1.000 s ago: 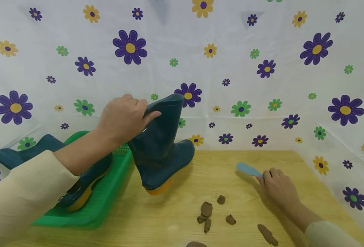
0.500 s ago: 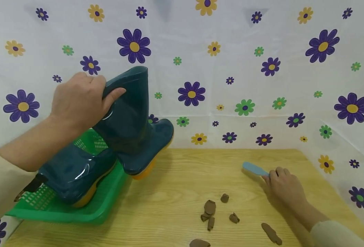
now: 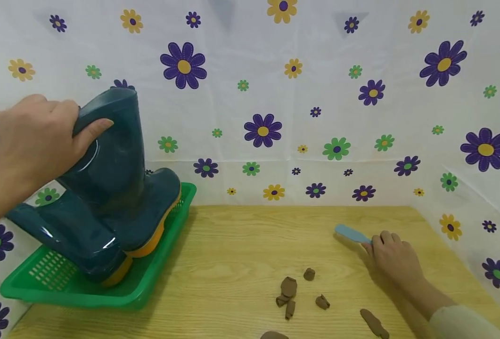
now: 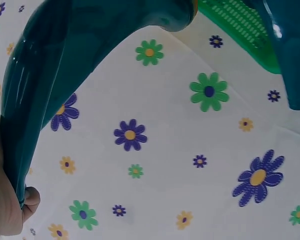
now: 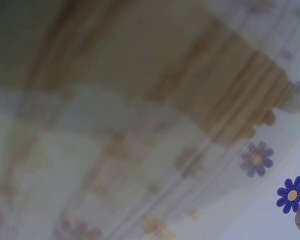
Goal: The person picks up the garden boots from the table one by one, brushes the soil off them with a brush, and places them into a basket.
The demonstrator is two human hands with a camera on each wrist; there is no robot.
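Note:
My left hand grips the top edge of a dark teal rubber boot with an orange sole. This boot stands over the green basket, beside its mate, which leans in the basket. Whether the held boot touches the basket floor cannot be seen. In the left wrist view, the held boot fills the upper left and the other boot shows at top right. At the right of the table, my right hand holds a light blue scraper by its handle end, blade pointing left.
Several brown clay-like lumps lie scattered on the wooden table between the basket and the right hand. A white flowered cloth hangs behind and along the right side. The right wrist view is mostly blurred.
My left hand has carried the boot leftward from above the table to over the basket, next to the other boot. The right hand and scraper stay nearly in place.

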